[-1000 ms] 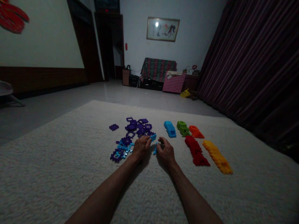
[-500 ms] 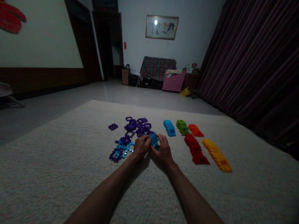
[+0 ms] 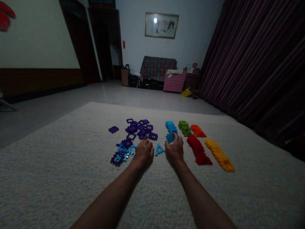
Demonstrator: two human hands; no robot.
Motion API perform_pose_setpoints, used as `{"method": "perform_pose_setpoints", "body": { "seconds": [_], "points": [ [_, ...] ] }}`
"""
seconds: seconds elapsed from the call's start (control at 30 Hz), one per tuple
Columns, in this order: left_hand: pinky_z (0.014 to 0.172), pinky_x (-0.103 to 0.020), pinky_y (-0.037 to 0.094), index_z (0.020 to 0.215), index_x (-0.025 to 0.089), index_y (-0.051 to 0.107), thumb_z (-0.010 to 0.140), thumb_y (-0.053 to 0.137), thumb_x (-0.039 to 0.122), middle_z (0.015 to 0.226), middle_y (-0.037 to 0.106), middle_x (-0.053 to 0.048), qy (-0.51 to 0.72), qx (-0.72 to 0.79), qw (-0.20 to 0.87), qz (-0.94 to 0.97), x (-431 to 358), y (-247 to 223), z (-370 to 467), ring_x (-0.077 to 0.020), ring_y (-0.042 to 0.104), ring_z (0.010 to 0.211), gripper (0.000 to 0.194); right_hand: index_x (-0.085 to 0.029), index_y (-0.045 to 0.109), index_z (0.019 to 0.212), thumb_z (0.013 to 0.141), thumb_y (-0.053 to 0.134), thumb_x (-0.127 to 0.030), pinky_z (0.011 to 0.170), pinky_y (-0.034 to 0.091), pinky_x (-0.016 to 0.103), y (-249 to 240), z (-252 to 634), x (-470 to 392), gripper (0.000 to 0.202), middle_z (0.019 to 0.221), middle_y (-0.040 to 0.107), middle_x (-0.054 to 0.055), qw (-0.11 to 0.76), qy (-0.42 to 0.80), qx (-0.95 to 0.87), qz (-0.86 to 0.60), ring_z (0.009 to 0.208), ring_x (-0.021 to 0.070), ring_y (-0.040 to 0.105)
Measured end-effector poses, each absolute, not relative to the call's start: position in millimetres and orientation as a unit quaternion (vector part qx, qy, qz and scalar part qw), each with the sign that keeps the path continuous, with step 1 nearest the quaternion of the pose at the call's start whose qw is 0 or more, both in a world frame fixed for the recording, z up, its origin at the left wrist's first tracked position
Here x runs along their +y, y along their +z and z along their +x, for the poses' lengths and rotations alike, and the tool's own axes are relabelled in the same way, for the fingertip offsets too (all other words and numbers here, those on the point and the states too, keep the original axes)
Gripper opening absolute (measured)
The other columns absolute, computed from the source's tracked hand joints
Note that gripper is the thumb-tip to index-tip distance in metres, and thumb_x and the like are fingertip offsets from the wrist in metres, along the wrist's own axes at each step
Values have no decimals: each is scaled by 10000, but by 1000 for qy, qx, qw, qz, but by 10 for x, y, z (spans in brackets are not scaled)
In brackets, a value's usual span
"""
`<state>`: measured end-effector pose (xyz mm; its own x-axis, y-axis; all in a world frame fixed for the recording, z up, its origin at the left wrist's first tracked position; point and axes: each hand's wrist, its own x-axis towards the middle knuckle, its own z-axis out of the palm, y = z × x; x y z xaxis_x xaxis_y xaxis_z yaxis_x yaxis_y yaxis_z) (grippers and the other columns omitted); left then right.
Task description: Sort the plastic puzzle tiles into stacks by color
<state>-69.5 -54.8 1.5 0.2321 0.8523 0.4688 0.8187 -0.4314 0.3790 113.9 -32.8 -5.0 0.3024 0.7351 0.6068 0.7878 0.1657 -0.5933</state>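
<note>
Grouping by colour: light-blue row (image 3: 171,126), green row (image 3: 184,128), orange row (image 3: 197,131), red row (image 3: 199,151) and yellow row (image 3: 218,154) lie overlapped on pale mat (image 3: 152,194); probably laid so to keep colours apart.
Loose side: purple notched pieces (image 3: 142,128) scattered beyond left hand (image 3: 143,152); light-blue frames mixed with purple nearer.
Triangle frame: light-blue triangle (image 3: 157,149), flat between the hands, apparently within easy reach of both.
Right grip: right hand (image 3: 175,149) part open, thumb and finger apart at near end of light-blue row; fingers seem set to steady that end.
Left grip: fingers curled down beside light-blue frames; underside hidden, cannot tell whether closed or holding anything.
</note>
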Motion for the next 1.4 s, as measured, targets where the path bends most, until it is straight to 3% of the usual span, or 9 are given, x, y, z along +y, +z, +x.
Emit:
{"method": "perform_pose_setpoints", "body": {
  "seconds": [0.27, 0.6, 0.87, 1.07, 1.23, 1.4],
  "points": [
    [957, -386, 478, 856, 196, 649, 920, 500, 191, 1020, 644, -105, 267, 534, 15, 802, -553, 26, -717, -249, 587, 1030, 163, -120, 544, 1301, 797, 612, -284, 998, 440, 470, -47, 1436, -85, 535, 1266, 597, 204, 393, -32, -558, -730, 1169, 344, 531],
    [977, -375, 461, 883, 205, 656, 924, 520, 224, 1058, 637, -91, 243, 548, 33, 799, -569, 63, -715, -244, 571, 1071, 143, -118, 521, 1351, 850, 615, -289, 970, 453, 426, 107, 1399, -47, 538, 1312, 588, 187, 342, -11, -534, -773, 1210, 331, 533],
    [973, -387, 474, 889, 195, 663, 917, 523, 212, 1066, 642, -103, 250, 543, 29, 801, -554, 45, -714, -252, 574, 1063, 144, -172, 517, 1363, 783, 668, -389, 962, 467, 447, 105, 1362, -97, 638, 1376, 516, 173, 391, -18, -514, -763, 1253, 343, 500],
    [963, -391, 504, 882, 174, 695, 918, 507, 153, 1028, 670, -112, 273, 528, 40, 804, -485, -10, -728, -252, 606, 1036, 193, -169, 543, 1329, 827, 559, -331, 961, 477, 439, 30, 1316, -340, 527, 1341, 524, 180, 439, -12, -519, -733, 1236, 330, 516],
    [1023, -378, 515, 1001, 165, 731, 793, 608, 56, 1160, 710, -104, 364, 468, 110, 798, -418, 47, -711, -235, 640, 1104, 265, -133, 598, 1229, 805, 512, -254, 951, 506, 418, -122, 1208, -626, 449, 1230, 562, 182, 456, 5, -557, -694, 1099, 287, 583],
    [973, -318, 551, 982, 199, 763, 761, 496, -2, 1073, 762, -50, 448, 480, 121, 744, -367, 313, -885, -186, 692, 1027, 401, -135, 637, 1150, 797, 502, -227, 900, 535, 385, -169, 1107, -820, 389, 1174, 575, 161, 468, 24, -578, -668, 962, 240, 623]
  ]
}}
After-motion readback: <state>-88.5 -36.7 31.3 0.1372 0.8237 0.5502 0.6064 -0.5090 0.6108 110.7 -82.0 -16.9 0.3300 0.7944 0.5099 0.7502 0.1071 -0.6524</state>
